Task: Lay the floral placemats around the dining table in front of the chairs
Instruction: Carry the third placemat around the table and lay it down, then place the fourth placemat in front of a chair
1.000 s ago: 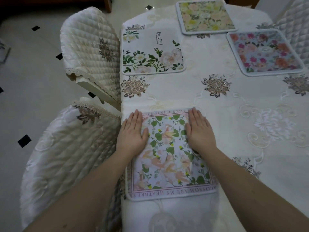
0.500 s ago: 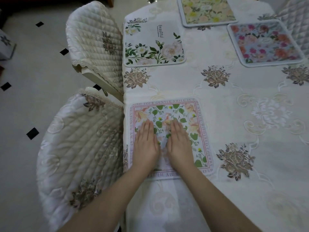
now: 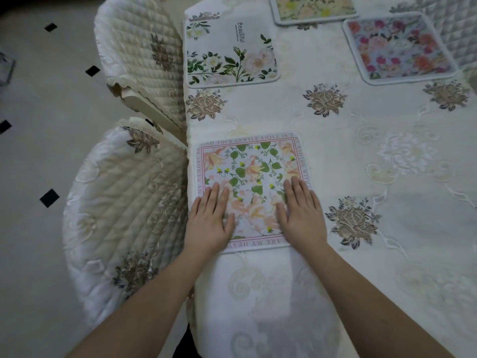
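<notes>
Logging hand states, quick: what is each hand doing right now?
Left hand: open, flat on the placemat.
Right hand: open, flat on the same placemat.

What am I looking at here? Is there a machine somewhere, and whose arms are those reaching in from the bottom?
There is no machine. A person wears a camera on the head, looking forward and down, so the two bare arms are the wearer's own. The left hand and the right hand both lie flat, fingers straight, on a pink-bordered placemat printed with leaves and flowers. Nothing is gripped; the hands only press on it. The mat lies on a dining table under an embroidered cream tablecloth, in front of a quilted chair. Further along lie three more mats: a white mat with green sprigs in front of a second chair, a blue mat with red roses, and a yellowish mat cut off at the top edge.
</notes>
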Motion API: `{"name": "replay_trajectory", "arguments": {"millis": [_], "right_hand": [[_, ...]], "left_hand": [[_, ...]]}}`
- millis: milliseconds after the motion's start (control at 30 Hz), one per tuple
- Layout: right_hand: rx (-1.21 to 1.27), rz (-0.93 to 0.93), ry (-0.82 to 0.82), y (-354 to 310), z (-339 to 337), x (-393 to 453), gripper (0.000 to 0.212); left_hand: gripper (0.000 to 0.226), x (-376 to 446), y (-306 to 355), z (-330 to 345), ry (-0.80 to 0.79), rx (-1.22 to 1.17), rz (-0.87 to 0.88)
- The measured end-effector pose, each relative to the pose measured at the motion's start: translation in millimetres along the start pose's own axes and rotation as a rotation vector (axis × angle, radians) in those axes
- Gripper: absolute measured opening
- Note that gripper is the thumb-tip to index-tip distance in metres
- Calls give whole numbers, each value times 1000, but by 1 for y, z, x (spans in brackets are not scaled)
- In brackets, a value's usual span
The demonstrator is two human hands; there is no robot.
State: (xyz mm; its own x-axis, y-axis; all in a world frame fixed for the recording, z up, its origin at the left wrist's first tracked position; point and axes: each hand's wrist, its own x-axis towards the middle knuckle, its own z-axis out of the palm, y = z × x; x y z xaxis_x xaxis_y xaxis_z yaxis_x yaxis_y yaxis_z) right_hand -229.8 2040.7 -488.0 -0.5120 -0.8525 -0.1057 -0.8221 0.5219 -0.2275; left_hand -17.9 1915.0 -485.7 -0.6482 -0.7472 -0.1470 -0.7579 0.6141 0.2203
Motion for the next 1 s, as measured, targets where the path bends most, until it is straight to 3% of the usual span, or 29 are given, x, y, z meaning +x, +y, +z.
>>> {"name": "replay_trajectory", "arguments": {"millis": [233, 467, 600, 800, 1000], "right_hand": [[42, 20, 10, 7, -6, -2, 60], [-46, 126, -75, 21, -22, -20, 54], [-23, 166, -146, 10, -50, -24, 52], [189, 8, -220, -40, -98, -55, 48], [160, -66, -224, -87, -123, -100, 51]], "left_hand": [[65, -17, -17, -13, 23, 22, -121], [63, -29, -39, -33, -157, 164, -116], [63, -36, -34, -58, -157, 230, -123], [65, -61, -9, -94, -134, 294, 15], [63, -98, -6, -136, -43, 253, 72]]}}
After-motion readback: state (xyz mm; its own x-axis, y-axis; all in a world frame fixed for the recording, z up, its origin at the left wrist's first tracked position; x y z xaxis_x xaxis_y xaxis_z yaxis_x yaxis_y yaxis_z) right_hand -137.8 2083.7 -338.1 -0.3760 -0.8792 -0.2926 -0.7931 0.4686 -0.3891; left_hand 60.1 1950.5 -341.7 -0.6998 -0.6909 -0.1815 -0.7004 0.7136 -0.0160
